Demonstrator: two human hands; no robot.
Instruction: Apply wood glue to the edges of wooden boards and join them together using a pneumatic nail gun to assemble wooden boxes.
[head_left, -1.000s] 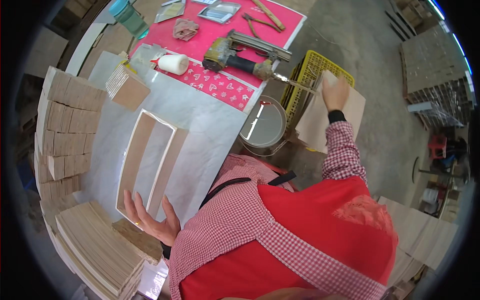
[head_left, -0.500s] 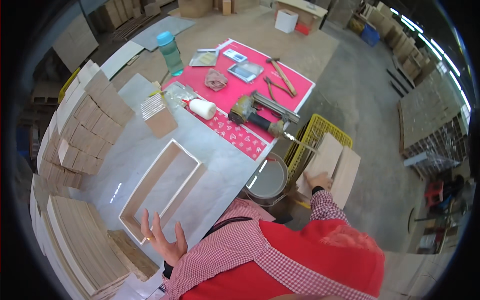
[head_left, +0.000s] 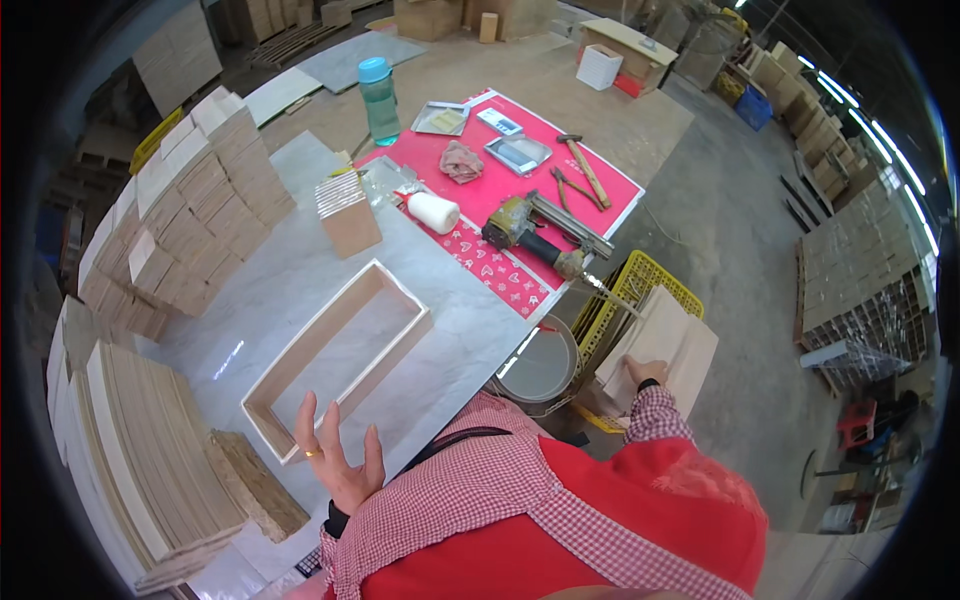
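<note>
A rectangular open wooden frame (head_left: pixel 385 352) lies on the grey marbled tabletop, its near end beside my left hand (head_left: pixel 345 468). That hand is open, its fingers spread and raised at the frame's near corner; a ring shows on one finger. Whether the fingertips touch the frame I cannot tell. Off the table's right side, my right hand (head_left: pixel 647 372) is closed on a pale wooden board (head_left: pixel 645 330) in the yellow crate (head_left: pixel 668 272). Some of its fingertips are hidden. Another board (head_left: pixel 692 368) lies alongside.
Stacked wooden pieces (head_left: pixel 190 190) and upright panels (head_left: pixel 165 440) line the table's left. A nail gun (head_left: pixel 540 235), glue bottle (head_left: pixel 433 213), hammer (head_left: pixel 585 170), pliers (head_left: pixel 580 188) and cloth (head_left: pixel 461 161) lie on or by the pink sheet. A water bottle (head_left: pixel 379 105) stands behind; a bucket (head_left: pixel 538 365) sits below the table edge.
The view has shifted, so the table's things appear farther right and lower. In the crate the boards sit closer together under my right hand. My left hand remains spread by the frame.
</note>
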